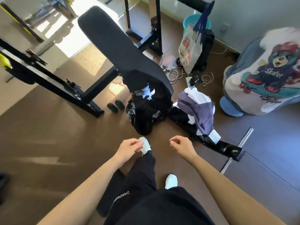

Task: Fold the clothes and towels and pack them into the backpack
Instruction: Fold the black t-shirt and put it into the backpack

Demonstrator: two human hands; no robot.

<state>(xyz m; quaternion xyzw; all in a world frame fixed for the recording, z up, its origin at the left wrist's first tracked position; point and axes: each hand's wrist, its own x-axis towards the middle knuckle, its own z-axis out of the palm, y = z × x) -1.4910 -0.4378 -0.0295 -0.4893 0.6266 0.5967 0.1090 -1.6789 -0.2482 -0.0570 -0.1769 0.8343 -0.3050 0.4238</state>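
Folding has not begun, by the look of it. The person stands over the brown floor (65, 135) with both arms out and nothing in either hand. The left hand (129, 148) and right hand (181, 146) each show a slack grip, fingers loosely curled round nothing.

Just ahead of the left hand slumps a black fabric bag with a white emblem (146, 111), which I take for the backpack. It leans on the end of the long black padded bench (113, 41). Ahead of the right hand and a little outward lies the rumpled heap of purple and white clothes (198, 111), draped over the bench's black steel floor rail (227, 147).

The next move, I'd say, is a reach forward to lift one garment clear. There is open floor on the near side of both hands for spreading it. Beyond the right hand the rail and a silver bar (243, 138) jut out, and a crouching person in a white cartoon-print sweatshirt (263, 75) crowds that side.
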